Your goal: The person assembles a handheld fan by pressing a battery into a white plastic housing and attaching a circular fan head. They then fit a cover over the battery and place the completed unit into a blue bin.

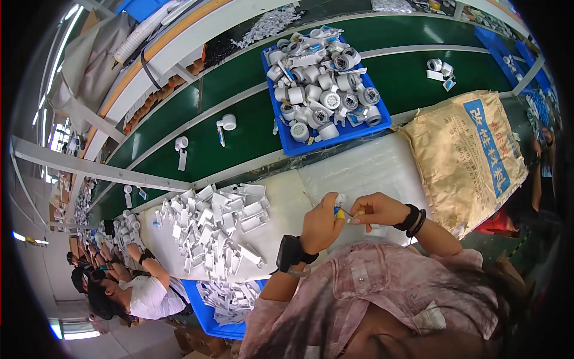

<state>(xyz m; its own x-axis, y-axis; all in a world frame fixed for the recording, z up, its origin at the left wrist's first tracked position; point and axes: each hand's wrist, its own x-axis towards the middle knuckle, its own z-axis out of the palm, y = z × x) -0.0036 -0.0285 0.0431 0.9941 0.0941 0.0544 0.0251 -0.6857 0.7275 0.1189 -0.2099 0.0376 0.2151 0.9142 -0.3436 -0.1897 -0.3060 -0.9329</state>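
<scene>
My left hand is closed around a small white and blue part. A yellow cover shows at its thumb tip, and fingers hide most of the part. Close beside it, my right hand pinches with thumb and fingertips at something thin I cannot make out. Both hands are over the pale work surface in front of my chest. Left of them lies a loose heap of white plastic housings. Below that heap, a blue bin holds more white pieces.
Beyond my hands, a blue tray heaped with round white-grey units overlaps the green conveyor. A few similar units lie on the belt. A tan paper sack rests at right. Co-workers sit at far left.
</scene>
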